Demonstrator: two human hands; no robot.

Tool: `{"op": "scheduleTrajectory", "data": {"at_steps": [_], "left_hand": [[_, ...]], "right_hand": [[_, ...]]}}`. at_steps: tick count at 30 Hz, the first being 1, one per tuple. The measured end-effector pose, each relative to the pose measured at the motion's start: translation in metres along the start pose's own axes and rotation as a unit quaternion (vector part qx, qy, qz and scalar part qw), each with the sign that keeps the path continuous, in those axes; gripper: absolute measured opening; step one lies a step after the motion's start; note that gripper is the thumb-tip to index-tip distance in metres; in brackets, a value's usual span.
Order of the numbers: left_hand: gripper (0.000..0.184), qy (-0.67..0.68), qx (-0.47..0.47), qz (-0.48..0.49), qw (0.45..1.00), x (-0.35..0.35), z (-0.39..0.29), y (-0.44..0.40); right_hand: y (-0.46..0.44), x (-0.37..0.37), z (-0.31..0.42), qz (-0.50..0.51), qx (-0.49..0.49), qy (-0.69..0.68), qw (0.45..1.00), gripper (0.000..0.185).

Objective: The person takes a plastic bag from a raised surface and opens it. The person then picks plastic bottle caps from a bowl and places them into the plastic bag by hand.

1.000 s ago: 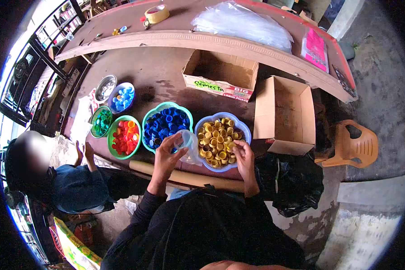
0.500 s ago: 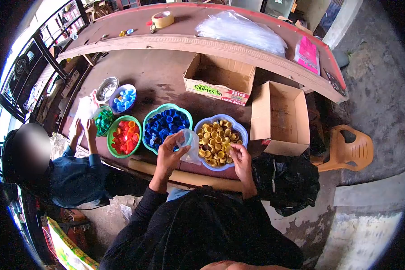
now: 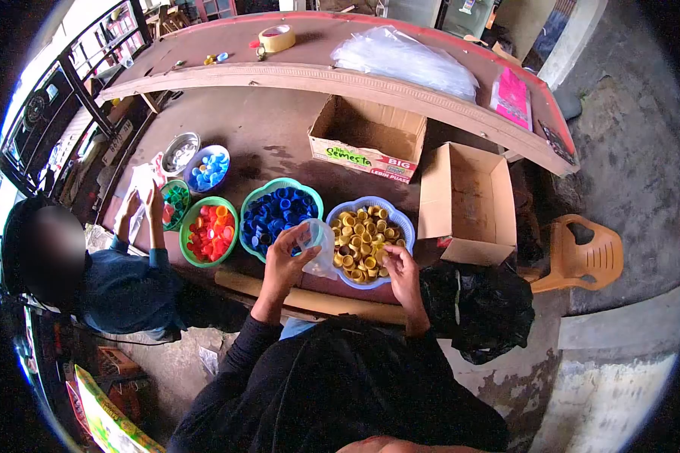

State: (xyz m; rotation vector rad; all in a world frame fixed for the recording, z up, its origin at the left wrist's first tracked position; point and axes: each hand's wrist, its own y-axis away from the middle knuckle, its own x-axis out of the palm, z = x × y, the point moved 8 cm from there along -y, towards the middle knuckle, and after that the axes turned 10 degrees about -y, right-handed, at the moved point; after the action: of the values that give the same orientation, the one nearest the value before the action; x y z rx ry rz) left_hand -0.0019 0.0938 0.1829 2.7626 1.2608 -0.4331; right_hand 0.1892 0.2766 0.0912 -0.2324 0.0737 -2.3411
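My left hand [image 3: 285,255] pinches the mouth of a clear plastic bag [image 3: 324,248], which hangs between the blue caps and the yellow ones. At the right side of a lavender scalloped basket [image 3: 409,219], my right hand [image 3: 405,276] has its fingertips closed on what looks like a yellow cap [image 3: 386,254]. The basket is filled with yellow caps [image 3: 364,232]. Left of the bag, dark blue caps [image 3: 281,215] fill a mint-green scalloped basket [image 3: 247,198]. The bag's contents are hard to make out.
Further left stand a green basket of red caps [image 3: 210,234], green caps [image 3: 177,202] and light blue caps [image 3: 208,170]. Two open cardboard boxes [image 3: 364,160] [image 3: 472,198] stand right, a black plastic bag [image 3: 482,309] below. A co-worker's hands [image 3: 140,210] hold white material.
My right hand has shifted slightly down and left, its fingertips still among the yellow caps. My left hand keeps hold of the bag, whose mouth looks wider. The co-worker's hands have moved slightly.
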Motion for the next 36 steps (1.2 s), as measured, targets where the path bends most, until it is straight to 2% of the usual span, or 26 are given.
{"op": "scheduleTrajectory", "data": {"at_steps": [6, 11, 13, 16, 17, 18, 19, 21, 22, 23, 25, 26, 27, 28, 29, 30, 31, 34, 36], "left_hand": [[0.051, 0.006, 0.017, 0.001, 1.0, -0.001, 0.0, 0.003], [0.054, -0.054, 0.023, 0.03, 0.998, 0.002, -0.002, 0.013], [0.055, -0.048, 0.016, 0.035, 0.998, 0.006, 0.008, 0.018], [0.057, -0.055, 0.019, 0.037, 0.998, 0.009, 0.01, 0.025], [0.057, -0.067, 0.024, 0.038, 0.997, 0.009, 0.006, 0.025], [0.058, -0.135, 0.034, 0.054, 0.989, 0.008, -0.006, 0.027], [0.058, -0.136, 0.036, 0.06, 0.988, 0.009, -0.004, 0.026], [0.058, -0.038, 0.014, 0.041, 0.998, 0.007, 0.006, 0.028], [0.058, -0.11, 0.045, 0.039, 0.992, 0.004, -0.001, 0.029], [0.058, -0.11, 0.046, 0.044, 0.992, 0.005, 0.001, 0.029], [0.06, -0.027, 0.007, 0.03, 0.999, 0.003, 0.0, 0.03], [0.061, -0.06, 0.004, 0.031, 0.998, 0.002, -0.005, 0.031], [0.061, -0.06, 0.001, 0.036, 0.998, 0.003, -0.003, 0.031], [0.061, -0.086, -0.001, 0.039, 0.996, 0.001, -0.001, 0.03], [0.061, -0.112, -0.001, 0.04, 0.993, 0.0, 0.001, 0.03], [0.061, -0.113, -0.002, 0.044, 0.993, 0.0, 0.004, 0.03], [0.061, -0.104, 0.007, 0.04, 0.994, 0.001, 0.006, 0.029], [0.059, -0.107, 0.009, 0.044, 0.993, 0.002, 0.01, 0.026], [0.059, -0.12, 0.001, 0.053, 0.991, 0.005, 0.01, 0.024]], "right_hand": [[-0.002, 0.003, -0.001, -0.002, 0.013, -0.012, 1.0, 0.023], [-0.015, 0.019, 0.04, -0.007, -0.074, 0.07, 0.995, 0.024], [-0.02, 0.04, 0.064, 0.011, -0.083, 0.024, 0.996, 0.023], [-0.022, 0.073, 0.102, 0.027, -0.163, 0.037, 0.986, 0.024], [-0.021, 0.082, 0.096, 0.027, -0.153, 0.028, 0.987, 0.025], [-0.017, 0.093, 0.108, 0.03, -0.201, 0.055, 0.978, 0.024], [-0.012, 0.102, 0.121, 0.033, -0.248, 0.082, 0.965, 0.024], [-0.01, 0.127, 0.101, 0.141, -0.244, 0.079, 0.956, 0.027], [-0.004, 0.132, 0.099, 0.166, -0.28, 0.195, 0.925, 0.03], [-0.006, 0.128, 0.097, 0.16, -0.279, 0.197, 0.926, 0.03], [-0.015, 0.106, 0.091, 0.099, -0.225, 0.16, 0.956, 0.029], [-0.022, 0.085, 0.072, 0.046, -0.16, 0.085, 0.982, 0.027], [-0.031, 0.063, 0.067, 0.004, -0.183, 0.123, 0.975, 0.022], [-0.039, 0.043, 0.066, -0.025, -0.108, 0.046, 0.993, 0.018], [-0.045, 0.018, 0.054, -0.091, -0.136, 0.123, 0.979, 0.014], [-0.05, -0.003, 0.043, -0.107, -0.154, 0.169, 0.968, 0.013], [-0.053, -0.021, 0.025, -0.103, -0.153, 0.232, 0.955, 0.012], [-0.043, -0.052, -0.009, -0.119, -0.133, 0.268, 0.947, 0.008], [-0.031, -0.051, -0.017, -0.089, -0.134, 0.381, 0.91, 0.013]]}}
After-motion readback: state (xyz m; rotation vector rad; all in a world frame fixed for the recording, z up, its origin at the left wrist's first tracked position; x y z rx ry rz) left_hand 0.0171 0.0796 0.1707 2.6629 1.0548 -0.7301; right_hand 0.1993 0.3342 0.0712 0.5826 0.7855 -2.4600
